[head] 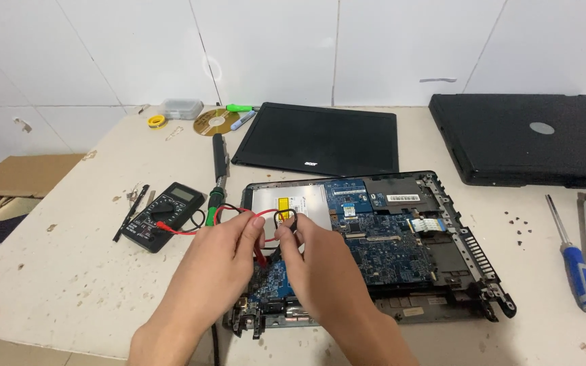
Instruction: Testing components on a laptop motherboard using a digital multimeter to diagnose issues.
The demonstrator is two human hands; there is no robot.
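Note:
An opened laptop base (pixel 469 251) with a blue circuit board (pixel 388 251) and a silver optical drive (pixel 293 200) lies in front of me. My left hand (pixel 222 261) pinches a red test probe (pixel 260 256) over the board's near left corner. My right hand (pixel 310 261) holds a black test probe whose lead (pixel 286 217) loops above my fingers. Red and black leads run left to a black multimeter (pixel 164 215) on the table.
A detached laptop screen (pixel 320 139) lies behind the base, and a closed black laptop (pixel 530 139) at the right rear. A blue-handled screwdriver (pixel 578 268) rests at right. A soldering iron (pixel 218 166), a disc (pixel 215 122), markers and a tape roll (pixel 157 121) sit at back left.

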